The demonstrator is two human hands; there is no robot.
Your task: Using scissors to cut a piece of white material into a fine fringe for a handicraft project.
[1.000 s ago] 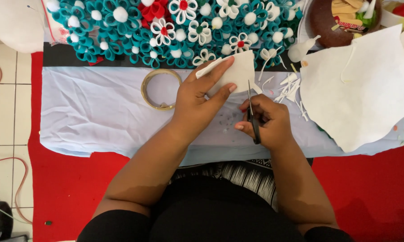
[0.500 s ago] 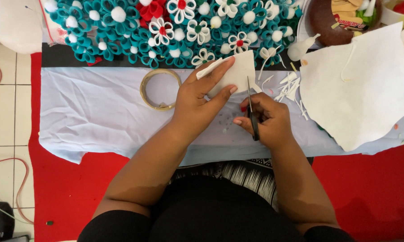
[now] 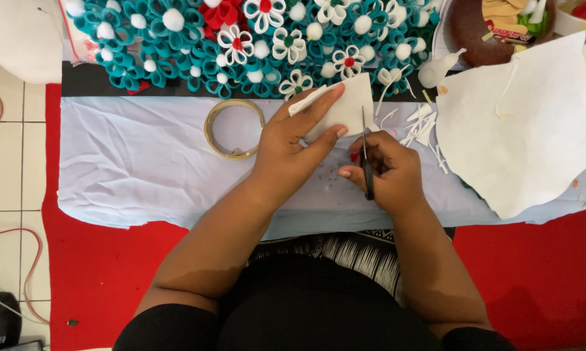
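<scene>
Not much has changed since a second ago: the left hand [image 3: 293, 146] still pinches the white foam piece [image 3: 345, 107] over the pale cloth [image 3: 130, 169], fingers stretched out along it. The right hand [image 3: 384, 169] stays curled around the scissors [image 3: 366, 162], blades now pointing up at the piece's edge. The tape ring [image 3: 233, 129] hasn't budged, just left of the hands.

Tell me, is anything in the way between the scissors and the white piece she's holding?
Nothing visible. The right hand holds the scissors with the blades already at the edge of the white felt piece, which the left hand pinches. White offcuts lie off to the side.
</scene>
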